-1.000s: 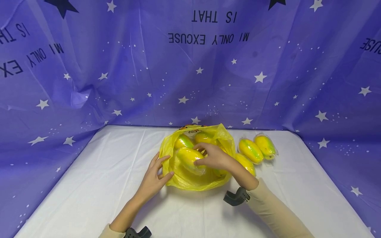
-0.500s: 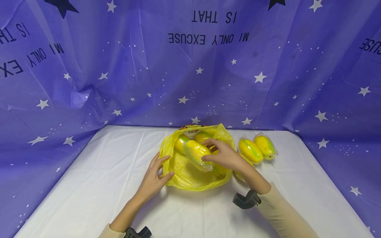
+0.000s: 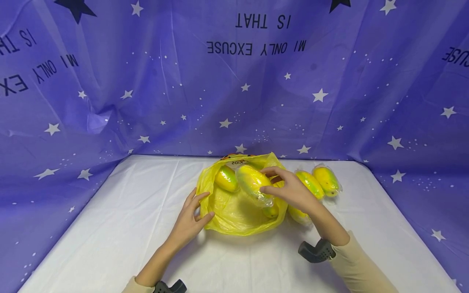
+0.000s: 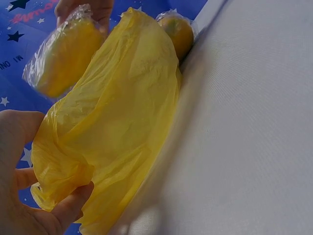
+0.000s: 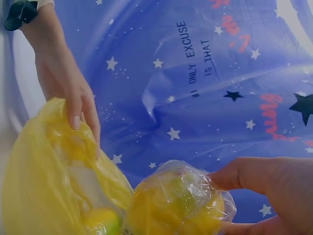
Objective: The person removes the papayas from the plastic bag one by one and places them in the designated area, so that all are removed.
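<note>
My right hand point(image 3: 294, 191) grips a yellow-green mango point(image 3: 253, 181) in clear plastic wrap, thumb on one side and fingers on the other. In the head view it overlaps the right part of the mouth of a yellow plastic bag point(image 3: 234, 228); the left wrist view has it raised above the bag's edge. At the bag's left side, my left hand point(image 3: 187, 219) holds the rim, its fingers over the edge, as the right wrist view point(image 5: 73, 93) also shows. Inside the bag lie a wrapped mango point(image 3: 226, 179) and, at lower right, another mango point(image 3: 271, 211), partly covered.
To the right of the bag, two wrapped mangoes point(image 3: 327, 181) lie side by side on the white tablecloth point(image 3: 121, 219). A third mango point(image 3: 301, 215) sits against the bag, partly hidden by my right arm. A purple star-printed curtain point(image 3: 234, 81) hangs behind.
My right hand has carried the mango to the right and farther back, from the bag's middle toward its right rim. My left hand has stayed at the left rim.
</note>
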{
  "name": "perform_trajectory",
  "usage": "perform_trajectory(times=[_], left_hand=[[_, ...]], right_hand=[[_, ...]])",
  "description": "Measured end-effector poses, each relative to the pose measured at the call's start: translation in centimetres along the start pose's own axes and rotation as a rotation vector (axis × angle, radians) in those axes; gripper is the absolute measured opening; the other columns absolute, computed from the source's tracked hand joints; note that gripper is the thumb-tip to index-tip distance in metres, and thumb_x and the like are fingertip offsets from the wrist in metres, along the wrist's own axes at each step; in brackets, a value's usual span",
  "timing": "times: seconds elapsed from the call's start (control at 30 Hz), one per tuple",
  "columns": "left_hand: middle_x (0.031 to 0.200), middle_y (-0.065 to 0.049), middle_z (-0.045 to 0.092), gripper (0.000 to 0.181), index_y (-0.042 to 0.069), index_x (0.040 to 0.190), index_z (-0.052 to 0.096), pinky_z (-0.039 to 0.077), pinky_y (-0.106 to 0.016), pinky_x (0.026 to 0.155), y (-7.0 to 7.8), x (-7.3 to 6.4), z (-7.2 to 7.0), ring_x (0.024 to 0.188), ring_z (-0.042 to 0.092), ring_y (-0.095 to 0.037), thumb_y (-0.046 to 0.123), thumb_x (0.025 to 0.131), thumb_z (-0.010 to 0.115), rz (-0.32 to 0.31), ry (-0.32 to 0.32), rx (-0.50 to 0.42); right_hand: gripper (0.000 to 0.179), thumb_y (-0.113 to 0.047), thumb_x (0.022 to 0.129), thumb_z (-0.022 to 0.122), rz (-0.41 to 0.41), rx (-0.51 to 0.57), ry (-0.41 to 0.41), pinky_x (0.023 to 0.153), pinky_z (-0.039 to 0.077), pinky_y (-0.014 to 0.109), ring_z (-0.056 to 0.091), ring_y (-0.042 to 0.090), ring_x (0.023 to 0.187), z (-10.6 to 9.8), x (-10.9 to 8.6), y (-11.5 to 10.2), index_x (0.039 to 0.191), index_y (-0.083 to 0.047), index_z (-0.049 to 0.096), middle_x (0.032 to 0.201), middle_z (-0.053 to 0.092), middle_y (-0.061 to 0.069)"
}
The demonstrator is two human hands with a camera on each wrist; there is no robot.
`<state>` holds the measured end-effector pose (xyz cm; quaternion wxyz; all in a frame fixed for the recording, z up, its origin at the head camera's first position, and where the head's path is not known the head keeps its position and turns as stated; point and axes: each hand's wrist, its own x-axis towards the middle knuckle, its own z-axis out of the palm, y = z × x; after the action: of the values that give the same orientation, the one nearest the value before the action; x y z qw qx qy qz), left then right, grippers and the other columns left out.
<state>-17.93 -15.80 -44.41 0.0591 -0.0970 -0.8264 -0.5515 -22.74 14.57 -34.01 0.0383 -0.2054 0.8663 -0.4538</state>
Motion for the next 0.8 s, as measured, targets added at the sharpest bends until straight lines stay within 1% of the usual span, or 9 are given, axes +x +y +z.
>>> perform_trajectory(times=[0.2,0.37,0.5,0.6,0.73,0.8], left_hand=[[0.158,-0.022,0.006,0.058,0.013,0.14,0.049,0.052,-0.044,0.091,0.3,0.0,0.0,0.131,0.035,-0.048,0.017,0.087,0.073,0.006,-0.003,-0.011],[0.158,-0.021,0.006,0.059,0.013,0.139,0.049,0.052,-0.043,0.091,0.2,0.0,0.1,0.131,0.036,-0.048,0.017,0.086,0.074,0.006,-0.005,-0.019],[0.158,-0.021,0.006,0.059,0.013,0.14,0.049,0.051,-0.045,0.092,0.1,0.0,0.1,0.131,0.035,-0.048,0.017,0.086,0.074,-0.001,-0.001,-0.009],[0.158,-0.021,0.007,0.058,0.011,0.14,0.049,0.051,-0.045,0.092,0.6,-0.1,0.1,0.131,0.035,-0.048,0.015,0.087,0.073,-0.011,-0.001,0.005],[0.157,-0.025,0.007,0.057,0.005,0.139,0.048,0.051,-0.047,0.091,1.8,-0.3,0.0,0.13,0.034,-0.05,0.008,0.087,0.072,-0.021,0.0,0.003],[0.156,-0.026,0.007,0.057,0.003,0.139,0.048,0.051,-0.048,0.091,1.9,-0.4,0.0,0.13,0.034,-0.051,0.008,0.087,0.071,-0.02,0.001,-0.002]], right_hand=[[0.052,-0.032,0.086,0.073,-0.002,-0.015,0.023,0.087,0.05,0.046,0.054,0.028,0.11,-0.9,-0.9,-0.4,0.131,-0.014,0.057,0.128,0.058,0.005],[0.052,-0.032,0.086,0.072,-0.012,-0.036,0.051,0.087,0.05,0.047,0.055,0.028,0.108,-1.4,-1.5,-0.1,0.132,-0.012,0.056,0.126,0.06,0.007],[0.052,-0.032,0.086,0.072,-0.016,-0.044,0.064,0.087,0.051,0.047,0.056,0.028,0.107,-1.9,-1.9,0.3,0.132,-0.012,0.057,0.125,0.06,0.007],[0.052,-0.031,0.087,0.072,-0.01,-0.037,0.074,0.086,0.051,0.046,0.055,0.029,0.108,-2.2,-2.3,0.5,0.132,-0.012,0.056,0.125,0.06,0.009],[0.051,-0.029,0.088,0.071,0.009,-0.027,0.087,0.086,0.051,0.043,0.054,0.03,0.109,-2.8,-2.9,0.7,0.133,-0.011,0.055,0.126,0.059,0.011],[0.051,-0.029,0.088,0.071,0.018,-0.025,0.093,0.085,0.052,0.041,0.054,0.031,0.11,-3.1,-3.2,0.7,0.133,-0.012,0.055,0.126,0.059,0.01]])
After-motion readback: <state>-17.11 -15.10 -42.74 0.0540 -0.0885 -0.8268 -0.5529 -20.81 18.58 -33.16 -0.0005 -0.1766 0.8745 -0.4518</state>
